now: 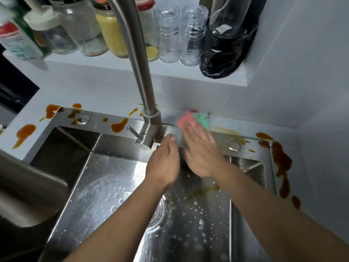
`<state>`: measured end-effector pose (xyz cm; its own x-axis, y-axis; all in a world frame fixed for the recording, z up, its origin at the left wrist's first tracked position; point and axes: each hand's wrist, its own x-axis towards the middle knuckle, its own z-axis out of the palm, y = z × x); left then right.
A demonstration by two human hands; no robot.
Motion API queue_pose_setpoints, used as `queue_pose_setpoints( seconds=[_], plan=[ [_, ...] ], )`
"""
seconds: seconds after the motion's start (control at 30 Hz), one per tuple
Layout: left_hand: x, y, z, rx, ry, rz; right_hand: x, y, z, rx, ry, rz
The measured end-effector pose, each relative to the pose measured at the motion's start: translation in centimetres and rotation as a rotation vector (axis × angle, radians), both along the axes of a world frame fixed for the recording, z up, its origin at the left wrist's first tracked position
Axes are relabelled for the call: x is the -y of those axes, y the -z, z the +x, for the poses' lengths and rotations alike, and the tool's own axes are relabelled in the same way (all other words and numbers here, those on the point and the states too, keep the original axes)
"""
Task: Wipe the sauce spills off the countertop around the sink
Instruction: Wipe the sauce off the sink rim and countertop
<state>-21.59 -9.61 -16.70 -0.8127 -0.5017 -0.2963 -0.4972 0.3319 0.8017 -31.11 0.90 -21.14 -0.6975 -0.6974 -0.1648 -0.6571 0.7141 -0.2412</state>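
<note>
white tabletop (37,103) wraps round a steel sink (90,167) on my feed, and brown sauce spills (50,110) lie on it at both sides. at the left i see patches by the back corner, a blotch (25,132) nearer the left edge, and a drop (119,125) on the sink's steel back ledge just beside the faucet (139,63). at the right a long streak (281,159) runs down the tabletop along the sink's edge, with a pale yellowish smear (226,131) on the back ledge near it.

the cloth (194,118), pink and green, lies on the back ledge just right of the faucet base, reaching onto the tabletop behind. the right hand (202,154) lies flat on it, fingers (196,133) straight and pressing down, blurred with motion, not curled round anything. the left hand (164,159) is just beside it, thumb up against the ledge by the faucet base. its fingers are hidden behind the hand, so i cannot tell whether they are released or clenched. both forearms reach in over the basin.

the basin is wet, beaded with droplets around the drain (156,210), with a faint yellowish trace on its floor under the right forearm.

above, a white shelf (132,67) carries jars (170,35), some clear and one filled with yellow grains, and a black bag (226,44) at the right end.
</note>
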Motion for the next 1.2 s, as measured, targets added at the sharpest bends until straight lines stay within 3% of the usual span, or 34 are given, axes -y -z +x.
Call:
queue_pose_setpoints(
  seconds=[0.1,0.27,0.47,0.63,0.8,1.03,1.13,1.2],
  plan=[
    [0.0,0.2,-0.1,0.019,0.005,-0.036,-1.9,-0.1,-0.5,-0.007,-0.078,0.002],
    [-0.1,-0.4,0.2,0.067,0.076,-0.095,-6.8,0.2,1.4,-0.051,0.237,0.142],
    [-0.1,0.1,-0.1,0.076,0.085,-0.128,-1.8,-0.7,3.1,-0.002,-0.107,0.013],
    [-0.2,0.0,-0.2,0.140,0.137,-0.183,-4.7,-0.2,2.8,-0.115,-0.029,0.051],
    [-0.3,0.7,-0.9,0.177,0.213,-0.280,-1.7,0.6,-0.9,-0.104,-0.160,0.050],
    [-1.3,2.4,-0.9,0.262,0.373,-0.497,-9.1,1.5,-0.6,-0.124,0.369,0.115],
    [-1.7,2.5,-1.7,0.303,0.410,-0.579,-5.9,1.5,-0.6,-0.121,0.157,0.060],
    [-1.9,2.9,-2.7,0.222,0.426,-0.682,-6.1,0.9,-1.1,-0.093,-0.002,0.060]
  ],
)
